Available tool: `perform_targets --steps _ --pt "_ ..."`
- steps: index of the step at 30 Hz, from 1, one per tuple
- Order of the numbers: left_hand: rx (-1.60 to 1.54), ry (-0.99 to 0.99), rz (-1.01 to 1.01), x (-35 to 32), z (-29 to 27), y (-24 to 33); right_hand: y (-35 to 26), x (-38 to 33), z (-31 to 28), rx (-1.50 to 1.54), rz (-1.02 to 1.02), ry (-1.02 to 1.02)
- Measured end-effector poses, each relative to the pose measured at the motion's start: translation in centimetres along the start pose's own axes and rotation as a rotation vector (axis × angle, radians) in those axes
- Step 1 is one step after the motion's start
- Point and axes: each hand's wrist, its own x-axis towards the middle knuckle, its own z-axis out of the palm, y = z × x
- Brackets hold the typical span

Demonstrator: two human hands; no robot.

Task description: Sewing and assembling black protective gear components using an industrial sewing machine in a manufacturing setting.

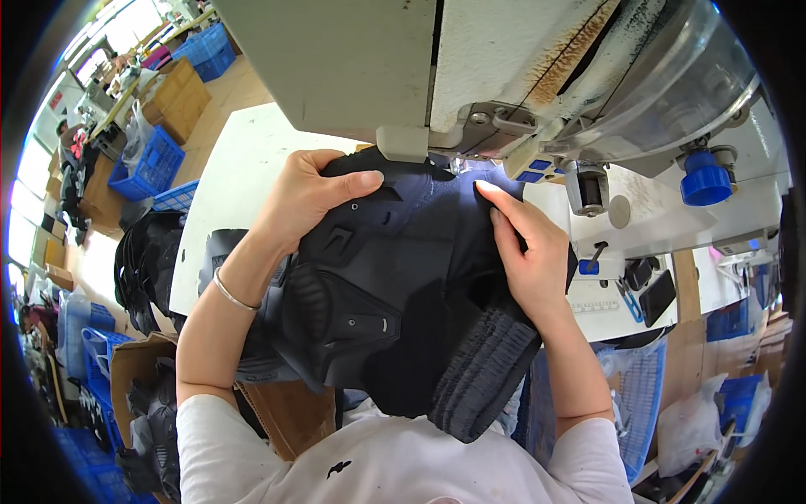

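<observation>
A black fabric piece [420, 286] with moulded raised patches lies under the head of a sewing machine [353, 67]. Its gathered, ribbed elastic part [485, 374] hangs down toward my lap on the right. My left hand [315, 193] grips the far left edge of the piece, thumb on top and fingers hidden beneath. Close to the lit needle area [460, 166], my right hand [531, 248] pinches the cloth between thumb and forefinger. The needle itself is too small to make out.
The white sewing table [243, 160] spreads to the left. Blue-handled snips [630, 302], a clear ruler [594, 307] and a black phone-like slab [657, 298] lie to the right. Dark pieces [147, 265] are stacked left; a blue basket [642, 395] stands at lower right.
</observation>
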Motion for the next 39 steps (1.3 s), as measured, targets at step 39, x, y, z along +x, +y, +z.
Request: perform_targets --steps 39 --pt "0.156 0.043 0.041 -0.2 0.9 1.1 -1.1 1.4 -1.1 0.021 0.214 -0.141"
